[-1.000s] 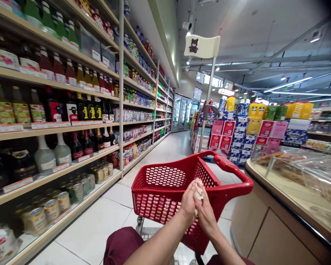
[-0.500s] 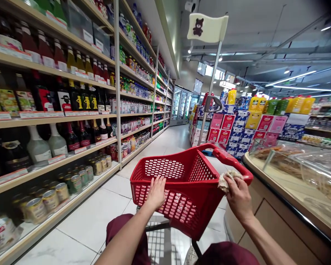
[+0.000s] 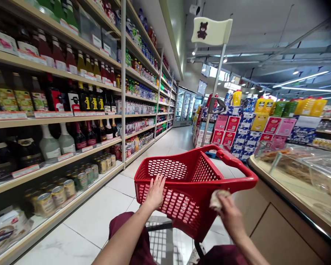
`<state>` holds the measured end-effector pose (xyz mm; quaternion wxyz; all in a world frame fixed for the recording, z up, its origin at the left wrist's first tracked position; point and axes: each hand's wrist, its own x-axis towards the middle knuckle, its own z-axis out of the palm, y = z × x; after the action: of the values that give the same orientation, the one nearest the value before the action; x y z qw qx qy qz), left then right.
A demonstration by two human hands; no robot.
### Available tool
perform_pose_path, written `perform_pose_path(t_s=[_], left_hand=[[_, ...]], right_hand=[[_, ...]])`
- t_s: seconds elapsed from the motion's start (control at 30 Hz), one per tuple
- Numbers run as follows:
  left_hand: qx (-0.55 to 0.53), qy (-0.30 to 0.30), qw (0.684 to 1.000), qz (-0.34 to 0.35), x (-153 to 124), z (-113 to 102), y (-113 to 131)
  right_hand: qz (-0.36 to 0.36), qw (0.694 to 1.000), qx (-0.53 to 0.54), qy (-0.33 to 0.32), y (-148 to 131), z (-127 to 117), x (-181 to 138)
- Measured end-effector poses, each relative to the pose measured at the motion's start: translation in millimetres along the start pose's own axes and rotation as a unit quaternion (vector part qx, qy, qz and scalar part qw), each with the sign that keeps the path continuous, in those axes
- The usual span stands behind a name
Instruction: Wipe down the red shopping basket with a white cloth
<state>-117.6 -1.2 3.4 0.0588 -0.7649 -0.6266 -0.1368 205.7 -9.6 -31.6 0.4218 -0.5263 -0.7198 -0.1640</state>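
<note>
A small red shopping cart (image 3: 209,217) stands sideways in front of my knees, with holed plastic walls and a handle at its right end. My left hand (image 3: 155,193) lies with outstretched fingers on the near rim and side of the basket. Bunched in my right hand (image 3: 231,215) is a pale, crumpled cloth (image 3: 219,200), held against the cart's near side below the handle. Motion blurs this hand a little. A pole rises behind the cart and bears a cream flag (image 3: 212,31) with a brown bear.
Shelves (image 3: 55,119) of bottles and cans line the left. A glass-topped counter (image 3: 267,175) stands close on the right. Stacked drink cartons (image 3: 226,130) are beyond the cart, and glass-door fridges (image 3: 184,105) at the aisle's far end. White tiles (image 3: 82,213) cover the floor.
My right hand has moved down and left with the cloth, from the handle's base to the cart's side. My left hand stays on the rim. The view has shifted slightly.
</note>
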Motion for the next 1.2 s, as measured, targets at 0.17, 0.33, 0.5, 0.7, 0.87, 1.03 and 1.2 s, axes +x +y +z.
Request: perform_pose_path(t_s=[0.17,0.33,0.5,0.7,0.87,1.03,1.2], left_hand=[[0.007,0.009,1.000,-0.009,-10.6,-0.1,-9.9],[-0.012,0.038,0.999,-0.030,-24.3,3.7,-21.2],[-0.034,0.053,0.989,-0.137,-48.2,2.1,-56.3],[-0.062,0.006,0.971,-0.230,-68.0,-10.5,-79.9],[-0.075,-0.030,0.971,-0.226,-76.5,-7.1,-87.2],[-0.096,-0.024,0.967,-0.233,-74.7,-0.4,-79.9],[-0.100,-0.027,0.982,-0.160,-71.6,-4.9,-56.2]], right_hand=[[-0.060,0.996,0.047,-0.036,-37.3,23.8,-5.1],[-0.066,0.995,0.062,-0.052,-65.9,40.2,17.1],[-0.135,0.969,0.076,-0.194,-115.7,71.0,-7.6],[-0.203,0.950,0.099,-0.214,-226.1,108.1,46.2],[-0.217,0.933,0.083,-0.274,-227.5,127.3,9.6],[-0.223,0.952,0.099,-0.185,-211.5,129.2,19.1],[-0.213,0.951,0.055,-0.215,-189.1,127.4,6.2]])
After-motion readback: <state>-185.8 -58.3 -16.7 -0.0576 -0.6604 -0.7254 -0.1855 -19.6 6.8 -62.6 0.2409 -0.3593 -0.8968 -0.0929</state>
